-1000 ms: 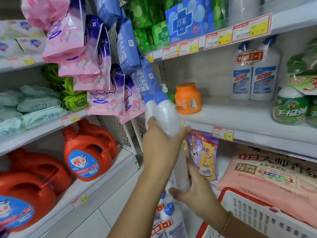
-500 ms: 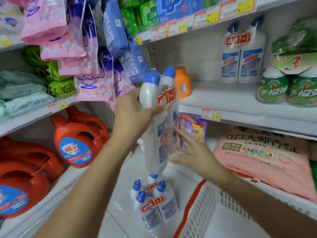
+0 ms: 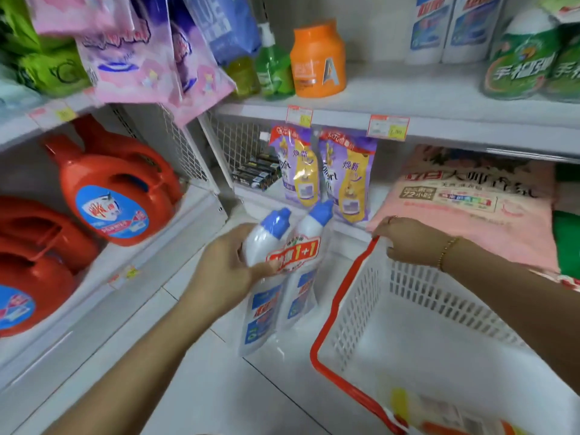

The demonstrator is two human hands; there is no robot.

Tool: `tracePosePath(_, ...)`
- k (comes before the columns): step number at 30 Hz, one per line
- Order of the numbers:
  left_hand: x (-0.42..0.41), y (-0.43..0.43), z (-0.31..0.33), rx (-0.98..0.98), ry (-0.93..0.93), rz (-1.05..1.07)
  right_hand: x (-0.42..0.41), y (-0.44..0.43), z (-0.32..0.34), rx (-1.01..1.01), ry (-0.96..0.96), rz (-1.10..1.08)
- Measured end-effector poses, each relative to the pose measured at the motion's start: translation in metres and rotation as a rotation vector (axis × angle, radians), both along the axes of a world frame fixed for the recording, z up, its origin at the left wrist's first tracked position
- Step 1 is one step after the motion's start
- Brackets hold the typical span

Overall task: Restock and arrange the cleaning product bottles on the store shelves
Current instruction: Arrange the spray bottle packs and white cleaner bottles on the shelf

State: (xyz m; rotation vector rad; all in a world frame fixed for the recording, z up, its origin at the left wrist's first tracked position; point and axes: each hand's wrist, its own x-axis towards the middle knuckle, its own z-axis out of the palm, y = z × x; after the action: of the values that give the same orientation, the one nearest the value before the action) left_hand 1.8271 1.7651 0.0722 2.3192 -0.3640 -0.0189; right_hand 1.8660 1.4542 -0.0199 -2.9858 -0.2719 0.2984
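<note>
Shelf: the shelf (image 3: 455, 127) carries matching bottles (image 3: 452, 26) at its back right, likely the pack's place.
Basket: the right hand (image 3: 405, 240) grips the far left corner of the basket (image 3: 326, 340), probably steadying it.
Bottle pack: the bottle pack (image 3: 282, 277) hangs tilted just outside the basket's left rim.
Left hand: the left hand (image 3: 226, 268) has its fingers wrapped round the pack's shoulder, carrying both bottles.

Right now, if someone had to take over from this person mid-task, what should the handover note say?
The left hand grips the twin pack of blue-capped white bottles near their necks, low over the floor.
The right hand holds the far rim of the white basket.
Done: matching bottles stand on the shelf above.
Left: the held pack is not yet shelved; it probably goes up beside those.
</note>
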Motion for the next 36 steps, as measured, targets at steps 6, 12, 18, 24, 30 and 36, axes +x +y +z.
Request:
tracePosePath(6, 0.005, 0.020, -0.080, -0.089, 0.136, 0.068, -0.004, 0.000, -0.016, -0.093, -0.032, -0.022)
tracePosePath(12, 0.003, 0.016, -0.137, -0.241, 0.184, 0.109, 0.005, 0.004, -0.011, -0.127, -0.061, 0.002)
tracePosePath(18, 0.000, 0.017, -0.177, -0.283, 0.206, 0.096, 0.007, 0.016, -0.019, -0.207, -0.078, 0.124)
tracePosePath(24, -0.006, 0.026, -0.187, -0.244, 0.240, 0.132, 0.012, 0.016, -0.022, -0.217, -0.128, 0.140)
tracePosePath(30, 0.000, 0.041, -0.176, -0.070, 0.185, 0.162, 0.018, 0.019, -0.017, -0.231, -0.098, 0.152)
tracePosePath(36, 0.003, 0.031, -0.157, 0.024, 0.125, 0.115, 0.023, 0.013, 0.008, -0.063, -0.064, 0.115)
